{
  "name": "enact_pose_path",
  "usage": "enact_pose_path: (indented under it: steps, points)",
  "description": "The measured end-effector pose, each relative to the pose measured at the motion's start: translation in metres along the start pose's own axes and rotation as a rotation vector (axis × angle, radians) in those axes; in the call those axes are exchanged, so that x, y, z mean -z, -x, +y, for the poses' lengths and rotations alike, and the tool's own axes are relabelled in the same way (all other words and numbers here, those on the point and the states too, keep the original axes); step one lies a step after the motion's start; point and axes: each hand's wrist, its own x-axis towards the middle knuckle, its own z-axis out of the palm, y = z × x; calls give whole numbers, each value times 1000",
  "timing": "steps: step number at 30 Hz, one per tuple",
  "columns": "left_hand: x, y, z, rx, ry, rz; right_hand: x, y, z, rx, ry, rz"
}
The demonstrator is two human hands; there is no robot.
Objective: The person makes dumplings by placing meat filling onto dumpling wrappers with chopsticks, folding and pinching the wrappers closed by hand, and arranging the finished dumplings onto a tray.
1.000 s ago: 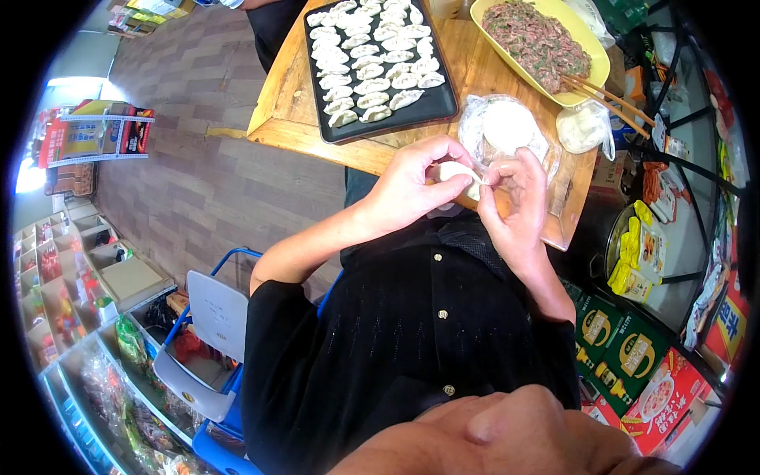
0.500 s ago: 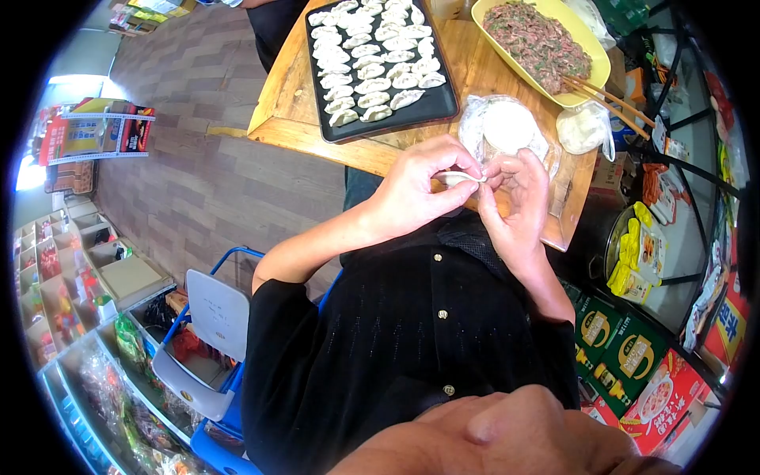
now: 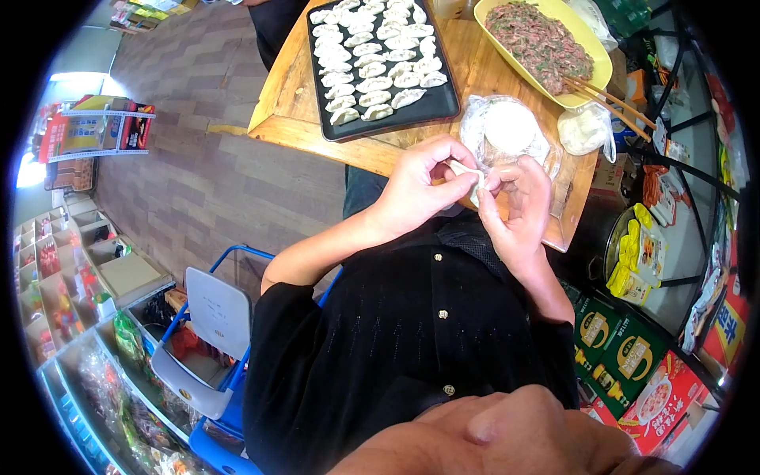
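My left hand (image 3: 423, 188) grips a folded white dumpling (image 3: 476, 179) between thumb and fingers, just off the table's near edge. From the other side, the fingertips of my right hand (image 3: 516, 204) pinch the dumpling's edge. Beyond my hands, a stack of round white wrappers (image 3: 511, 129) lies on clear plastic. Several rows of dumplings stand on a black tray (image 3: 431, 109). At the back right, a yellow dish (image 3: 599, 75) holds minced filling, with wooden chopsticks (image 3: 613, 103) resting on its rim. White dough in a plastic bag (image 3: 582, 129) sits beside the wrappers.
The wooden table (image 3: 285, 103) has its corner towards the left. A blue-framed chair (image 3: 218, 313) stands at my left, near shelves of packaged goods (image 3: 119, 396). Boxes (image 3: 633, 348) and a black rack (image 3: 693, 166) are on the right. Another person's dark-clothed leg (image 3: 275, 28) shows behind the table.
The dumpling has turned from lying sideways to a steeper tilt between my hands. Both hands have shifted only slightly, and their fingers keep pinching it.
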Motion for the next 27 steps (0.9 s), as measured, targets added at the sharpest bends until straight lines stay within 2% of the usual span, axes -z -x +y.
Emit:
enact_pose_path:
  steps: [2,5,9,11,12,14,18,20,23,27]
  points:
    - [0,0,5,-211,-258,-39,-3,0,-1,-19,8,54]
    - [2,0,11,-254,-381,-70,-5,-1,-2,-35,-14,118]
    - [2,1,11,-264,-381,-105,-3,0,0,-29,4,73]
    - [0,3,7,-169,-115,-69,-3,2,1,-20,7,76]
    - [1,4,6,-170,-115,-69,-3,3,2,-20,7,75]
    - [4,5,5,-2,6,-80,-3,4,1,-5,8,108]
    - [0,3,7,-20,11,-61,2,0,-4,-4,14,12]
    - [0,2,4,-177,-158,-44,-1,4,-3,16,21,53]
    - [-1,2,9,-278,-297,-42,3,0,-3,19,88,-4]
    - [1,3,9,-270,-314,-42,-4,-2,-5,-27,73,98]
